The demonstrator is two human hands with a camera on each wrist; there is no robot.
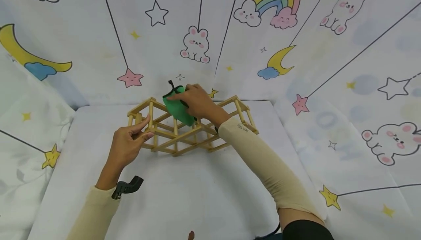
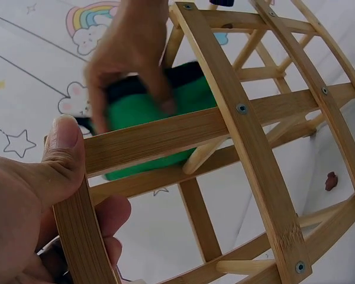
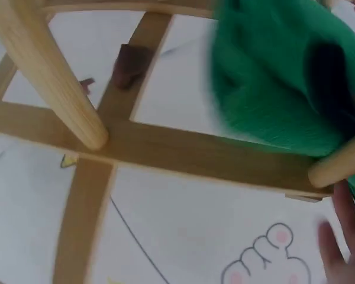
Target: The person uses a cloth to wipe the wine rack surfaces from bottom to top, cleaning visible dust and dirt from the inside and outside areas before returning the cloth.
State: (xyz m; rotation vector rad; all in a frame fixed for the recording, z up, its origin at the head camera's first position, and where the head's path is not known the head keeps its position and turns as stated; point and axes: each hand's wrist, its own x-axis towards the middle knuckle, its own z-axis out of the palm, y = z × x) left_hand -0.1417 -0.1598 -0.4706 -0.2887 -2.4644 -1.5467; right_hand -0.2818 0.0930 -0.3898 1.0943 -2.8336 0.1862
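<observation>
A wooden lattice rack with round pegs and flat slats stands toward the far side of the table. My left hand grips its left end; in the left wrist view the thumb lies on one side of a slat and the fingers curl round the other. My right hand holds a green cloth piece with black edging at the rack's upper left part. The left wrist view shows its thumb and fingers pinching the green cloth behind a slat. In the right wrist view, the cloth hangs blurred beside a peg.
The white table extends in front of the rack. A printed cloth backdrop rises behind and beside it. A small brown object lies at the near edge. A black curved mount sits on the left wrist.
</observation>
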